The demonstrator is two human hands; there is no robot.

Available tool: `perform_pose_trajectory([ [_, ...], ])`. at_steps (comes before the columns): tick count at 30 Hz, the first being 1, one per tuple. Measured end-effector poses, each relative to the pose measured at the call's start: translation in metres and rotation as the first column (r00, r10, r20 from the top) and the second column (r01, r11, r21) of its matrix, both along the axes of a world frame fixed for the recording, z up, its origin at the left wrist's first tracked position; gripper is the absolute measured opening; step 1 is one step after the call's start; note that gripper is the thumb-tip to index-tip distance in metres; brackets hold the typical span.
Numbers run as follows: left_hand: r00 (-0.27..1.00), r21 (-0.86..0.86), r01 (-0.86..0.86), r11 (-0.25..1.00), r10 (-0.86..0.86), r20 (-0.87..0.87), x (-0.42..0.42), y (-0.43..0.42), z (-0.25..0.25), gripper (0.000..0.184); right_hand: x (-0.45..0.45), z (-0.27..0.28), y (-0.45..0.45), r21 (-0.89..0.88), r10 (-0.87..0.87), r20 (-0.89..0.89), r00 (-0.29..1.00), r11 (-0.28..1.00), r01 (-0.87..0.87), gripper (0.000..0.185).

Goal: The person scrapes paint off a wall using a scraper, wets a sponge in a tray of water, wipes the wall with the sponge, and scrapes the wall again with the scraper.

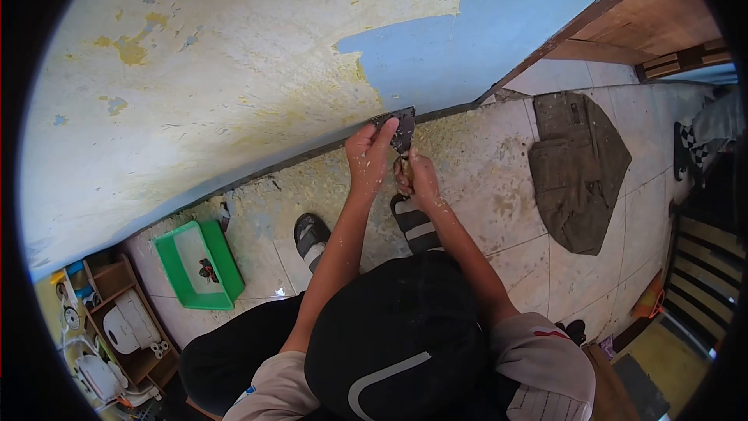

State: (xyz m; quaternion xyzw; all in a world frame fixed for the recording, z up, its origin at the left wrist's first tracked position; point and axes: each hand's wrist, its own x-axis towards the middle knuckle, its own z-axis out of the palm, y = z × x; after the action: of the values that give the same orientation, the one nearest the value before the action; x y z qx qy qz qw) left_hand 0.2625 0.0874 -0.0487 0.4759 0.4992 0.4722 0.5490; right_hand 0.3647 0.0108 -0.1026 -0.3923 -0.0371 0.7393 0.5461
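Dark scraper blade (403, 137) is pinched by the left hand (369, 157); the right hand (421, 178) grips its handle (407, 171).

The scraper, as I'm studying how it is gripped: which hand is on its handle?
The right hand, curled around the handle; the left hand instead has its fingers on the dark blade.

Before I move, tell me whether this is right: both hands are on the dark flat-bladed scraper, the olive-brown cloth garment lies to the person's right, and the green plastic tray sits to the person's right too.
Wrong side for the tray: the head view shows the green plastic tray to the person's left. The left hand and right hand are on the scraper, and the garment lies right.
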Motion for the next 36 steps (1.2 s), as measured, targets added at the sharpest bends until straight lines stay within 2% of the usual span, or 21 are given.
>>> perform_pose_trajectory([
  [2,1.0,-0.007,0.026,1.0,-0.026,-0.007,0.0,0.001,-0.002,0.024,0.0,-0.008,0.002,0.16,0.019,0.354,0.935,0.984,-0.081,0.049],
  [3,0.999,-0.018,0.004,1.0,-0.004,0.032,0.002,0.0,0.004,0.024,-0.001,-0.009,0.004,0.161,0.017,0.354,0.935,0.984,-0.079,0.049],
  [5,0.997,-0.032,-0.015,0.999,0.017,0.073,0.004,0.0,0.006,0.025,-0.004,-0.012,0.007,0.195,-0.072,0.522,0.85,0.98,-0.037,0.052],
  [11,1.0,-0.033,-0.027,0.999,0.028,0.013,0.001,-0.001,0.001,0.025,-0.002,-0.021,0.01,0.207,-0.013,0.477,0.879,0.973,-0.098,0.056],
  [15,0.999,-0.032,-0.046,0.998,0.045,-0.02,-0.001,-0.003,0.005,0.023,-0.007,-0.023,0.011,0.19,-0.024,0.453,0.891,0.979,-0.071,0.057],
  [16,0.999,-0.042,-0.034,0.999,0.033,-0.039,-0.003,-0.004,0.002,0.022,-0.008,-0.024,0.011,0.206,-0.047,0.494,0.868,0.976,-0.065,0.057],
  [20,0.998,-0.033,-0.053,0.998,0.053,0.015,0.002,-0.01,-0.001,0.021,-0.005,-0.027,0.009,0.2,-0.099,0.63,0.771,0.979,-0.037,0.057],
  [23,0.995,-0.036,-0.081,0.996,0.083,0.049,0.006,-0.01,-0.003,0.02,-0.004,-0.021,0.008,0.236,-0.151,0.667,0.73,0.972,-0.015,0.056],
  [26,0.989,-0.024,-0.118,0.993,0.12,0.085,0.007,-0.009,0.0,0.019,-0.003,-0.021,0.008,0.242,-0.155,0.676,0.721,0.97,-0.018,0.052],
  [32,0.992,-0.058,-0.089,0.994,0.094,0.082,0.003,-0.007,0.002,0.017,-0.007,-0.02,0.011,0.203,-0.098,0.613,0.784,0.978,-0.036,0.052],
  [36,0.996,-0.042,-0.065,0.997,0.068,0.057,0.0,-0.005,0.001,0.018,-0.007,-0.022,0.015,0.208,-0.103,0.626,0.773,0.977,-0.039,0.053],
])
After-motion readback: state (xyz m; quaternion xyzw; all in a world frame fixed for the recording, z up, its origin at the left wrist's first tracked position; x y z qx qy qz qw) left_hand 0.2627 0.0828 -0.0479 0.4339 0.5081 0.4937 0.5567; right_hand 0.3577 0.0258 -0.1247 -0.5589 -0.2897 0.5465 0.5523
